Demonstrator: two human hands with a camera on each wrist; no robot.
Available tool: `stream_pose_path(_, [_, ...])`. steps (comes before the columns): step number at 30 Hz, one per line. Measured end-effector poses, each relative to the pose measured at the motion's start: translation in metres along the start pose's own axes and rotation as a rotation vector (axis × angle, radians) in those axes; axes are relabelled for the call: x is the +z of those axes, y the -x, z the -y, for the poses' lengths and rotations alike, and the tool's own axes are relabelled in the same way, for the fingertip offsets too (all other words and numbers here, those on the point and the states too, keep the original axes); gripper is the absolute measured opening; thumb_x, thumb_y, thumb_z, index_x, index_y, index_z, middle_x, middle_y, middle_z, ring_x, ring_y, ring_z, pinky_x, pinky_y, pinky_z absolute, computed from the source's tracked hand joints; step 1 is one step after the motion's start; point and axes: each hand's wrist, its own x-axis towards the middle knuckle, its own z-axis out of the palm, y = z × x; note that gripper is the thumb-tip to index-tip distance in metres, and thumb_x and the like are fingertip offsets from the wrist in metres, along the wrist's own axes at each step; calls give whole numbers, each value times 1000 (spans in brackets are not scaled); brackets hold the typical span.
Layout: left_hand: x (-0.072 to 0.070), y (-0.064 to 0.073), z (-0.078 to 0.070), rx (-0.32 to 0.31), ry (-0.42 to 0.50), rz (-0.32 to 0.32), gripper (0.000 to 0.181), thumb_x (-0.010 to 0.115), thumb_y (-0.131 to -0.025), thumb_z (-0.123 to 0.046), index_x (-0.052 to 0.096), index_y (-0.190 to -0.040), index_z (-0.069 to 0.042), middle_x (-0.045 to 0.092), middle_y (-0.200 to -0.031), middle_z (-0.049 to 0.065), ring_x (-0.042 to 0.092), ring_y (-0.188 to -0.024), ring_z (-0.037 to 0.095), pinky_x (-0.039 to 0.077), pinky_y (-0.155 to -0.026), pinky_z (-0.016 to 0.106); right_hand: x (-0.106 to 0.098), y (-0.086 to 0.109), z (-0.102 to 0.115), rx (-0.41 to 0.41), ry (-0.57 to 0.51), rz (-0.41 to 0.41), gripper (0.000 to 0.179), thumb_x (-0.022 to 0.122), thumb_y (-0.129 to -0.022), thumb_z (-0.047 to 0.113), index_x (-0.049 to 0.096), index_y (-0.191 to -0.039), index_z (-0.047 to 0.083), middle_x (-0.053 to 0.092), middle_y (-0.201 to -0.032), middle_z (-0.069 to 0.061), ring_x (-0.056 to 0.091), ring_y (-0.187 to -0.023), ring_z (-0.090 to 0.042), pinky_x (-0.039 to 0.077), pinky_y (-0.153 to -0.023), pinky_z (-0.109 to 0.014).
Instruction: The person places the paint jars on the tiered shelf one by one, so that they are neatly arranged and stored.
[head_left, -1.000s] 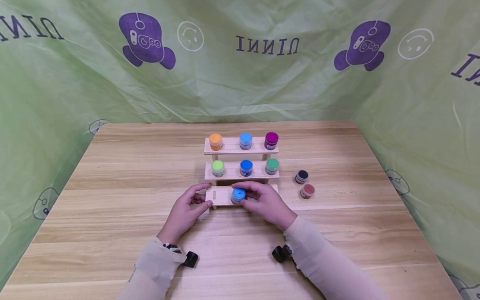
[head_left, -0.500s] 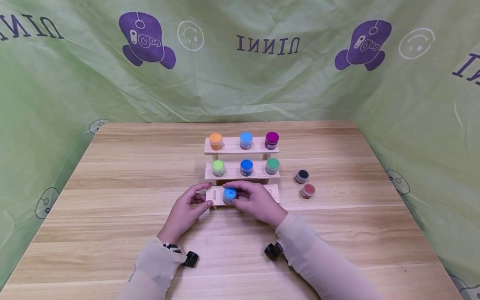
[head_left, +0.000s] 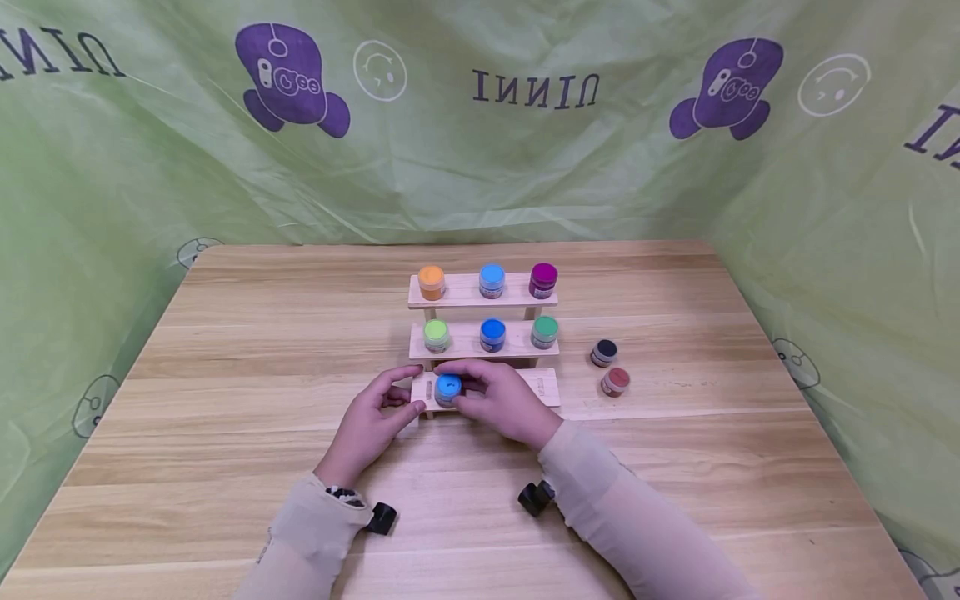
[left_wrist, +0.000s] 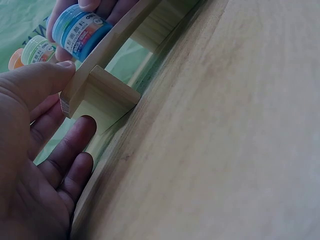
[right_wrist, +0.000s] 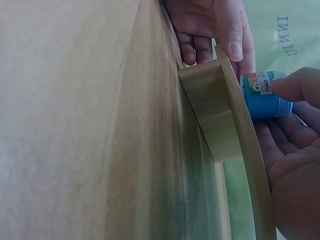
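A blue paint jar (head_left: 447, 389) stands on the lowest step of a three-tier wooden rack (head_left: 517, 390), near its left end. My right hand (head_left: 504, 400) pinches this jar between thumb and fingers; in the right wrist view the thumb lies across the label of the blue jar (right_wrist: 262, 97). My left hand (head_left: 375, 421) grips the left end of that same step, its thumb (left_wrist: 47, 80) on the front edge and the other fingers reaching behind and below. On the middle step sit a light green jar (head_left: 436, 335), a dark blue jar (head_left: 492, 335) and a green jar (head_left: 544, 332).
Along the top step are an orange jar (head_left: 431, 282), a light blue jar (head_left: 491, 281) and a purple jar (head_left: 543, 281). Right of the rack, a black jar (head_left: 603, 352) and a red jar (head_left: 615, 382) stand on the wooden table (head_left: 225, 375). Green printed cloth (head_left: 480, 167) surrounds it.
My right hand has slid the blue jar leftward along the lowest step, from about its middle to near the left end. The left hand has stayed in place.
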Motion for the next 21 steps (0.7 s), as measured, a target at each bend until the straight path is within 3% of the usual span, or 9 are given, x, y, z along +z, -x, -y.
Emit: stream_pose_path(21, [0, 0, 2, 8, 6, 0, 48, 77, -90, -14, 61, -135, -14, 63, -133, 4, 65, -99, 22, 55, -82, 28, 4, -7, 1, -9, -47, 22, 40, 70, -91, -3, 65, -130, 3, 65, -131, -11, 61, -123, -22, 50, -99, -24])
